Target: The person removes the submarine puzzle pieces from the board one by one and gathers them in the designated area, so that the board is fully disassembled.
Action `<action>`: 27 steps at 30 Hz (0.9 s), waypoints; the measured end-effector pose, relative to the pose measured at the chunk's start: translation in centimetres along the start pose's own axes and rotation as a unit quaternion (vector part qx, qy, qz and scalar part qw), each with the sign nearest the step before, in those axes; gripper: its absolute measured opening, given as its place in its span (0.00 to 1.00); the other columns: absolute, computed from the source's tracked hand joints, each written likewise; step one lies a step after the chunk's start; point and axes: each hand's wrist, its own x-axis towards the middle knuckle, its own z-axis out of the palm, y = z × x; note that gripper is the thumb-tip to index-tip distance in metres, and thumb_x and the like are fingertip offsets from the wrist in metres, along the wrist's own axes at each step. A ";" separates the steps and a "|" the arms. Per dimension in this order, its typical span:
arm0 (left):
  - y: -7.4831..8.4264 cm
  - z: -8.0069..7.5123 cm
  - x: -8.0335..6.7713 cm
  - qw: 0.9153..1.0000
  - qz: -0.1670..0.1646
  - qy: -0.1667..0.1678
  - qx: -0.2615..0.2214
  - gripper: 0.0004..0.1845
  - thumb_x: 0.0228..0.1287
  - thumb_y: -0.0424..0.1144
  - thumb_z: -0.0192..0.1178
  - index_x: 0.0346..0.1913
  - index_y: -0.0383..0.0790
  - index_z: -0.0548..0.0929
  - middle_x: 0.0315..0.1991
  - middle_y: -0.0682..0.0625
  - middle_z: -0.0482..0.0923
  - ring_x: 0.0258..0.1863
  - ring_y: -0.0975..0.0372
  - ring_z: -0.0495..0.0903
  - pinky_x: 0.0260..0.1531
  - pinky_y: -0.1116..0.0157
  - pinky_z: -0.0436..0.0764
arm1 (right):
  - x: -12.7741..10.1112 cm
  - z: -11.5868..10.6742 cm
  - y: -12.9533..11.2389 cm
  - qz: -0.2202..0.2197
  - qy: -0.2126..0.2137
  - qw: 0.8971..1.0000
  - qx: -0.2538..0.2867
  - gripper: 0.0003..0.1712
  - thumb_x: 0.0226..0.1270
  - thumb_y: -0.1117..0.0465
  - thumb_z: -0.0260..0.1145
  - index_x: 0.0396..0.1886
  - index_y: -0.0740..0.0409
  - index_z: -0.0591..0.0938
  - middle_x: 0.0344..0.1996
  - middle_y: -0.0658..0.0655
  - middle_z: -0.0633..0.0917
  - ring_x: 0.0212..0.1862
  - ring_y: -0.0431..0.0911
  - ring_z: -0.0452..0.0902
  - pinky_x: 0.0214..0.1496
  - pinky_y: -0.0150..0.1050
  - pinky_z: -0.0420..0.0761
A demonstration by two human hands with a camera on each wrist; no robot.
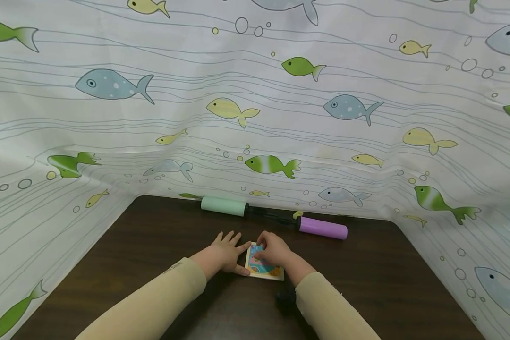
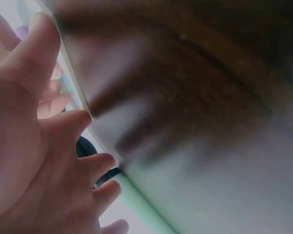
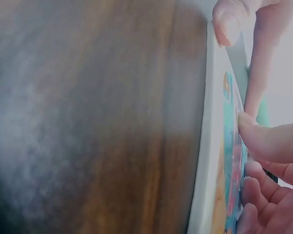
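A small colourful picture board (image 1: 267, 271) lies flat on the dark wooden table (image 1: 153, 245). My left hand (image 1: 229, 252) rests on the table just left of it, fingers spread and straight, thumb against the board's left edge. My right hand (image 1: 274, 250) sits on top of the board with bent fingers, fingertips pressing on the picture face. In the right wrist view the board (image 3: 210, 146) is seen edge-on, with my right fingers (image 3: 268, 146) on its printed side. The left wrist view shows my left hand (image 2: 34, 146) beside the board's pale edge (image 2: 71, 78). No loose piece shows.
A mint-green cylinder (image 1: 223, 206) and a purple cylinder (image 1: 323, 228) lie along the table's far edge, joined by a black cord (image 1: 272, 217). Fish-patterned cloth (image 1: 255, 118) walls in the table at the back and on both sides.
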 end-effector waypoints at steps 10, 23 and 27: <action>-0.2 0.5 0.1 1.000 -0.003 -0.006 -0.014 0.50 0.55 0.77 0.50 0.79 0.61 0.54 0.78 0.46 0.49 0.76 0.49 0.47 0.70 0.45 0.47 | -0.4 0.3 -0.3 0.008 0.018 1.000 0.005 0.15 0.58 0.60 0.77 0.40 0.55 0.79 0.34 0.53 0.73 0.34 0.47 0.70 0.37 0.43 0.72; -0.2 0.5 0.1 0.999 -0.015 -0.034 -0.022 0.49 0.58 0.77 0.48 0.79 0.63 0.49 0.79 0.48 0.45 0.76 0.49 0.49 0.69 0.43 0.50 | -0.1 0.2 -0.2 0.020 0.015 1.000 0.017 0.17 0.57 0.60 0.78 0.41 0.55 0.78 0.34 0.54 0.73 0.34 0.48 0.69 0.36 0.43 0.71; -0.1 0.5 0.1 0.999 -0.020 -0.036 -0.030 0.49 0.58 0.76 0.49 0.79 0.62 0.49 0.79 0.47 0.45 0.76 0.49 0.48 0.68 0.42 0.52 | 0.0 0.2 -0.1 0.024 0.015 0.999 0.021 0.18 0.56 0.60 0.79 0.41 0.55 0.78 0.36 0.54 0.73 0.36 0.48 0.70 0.37 0.44 0.72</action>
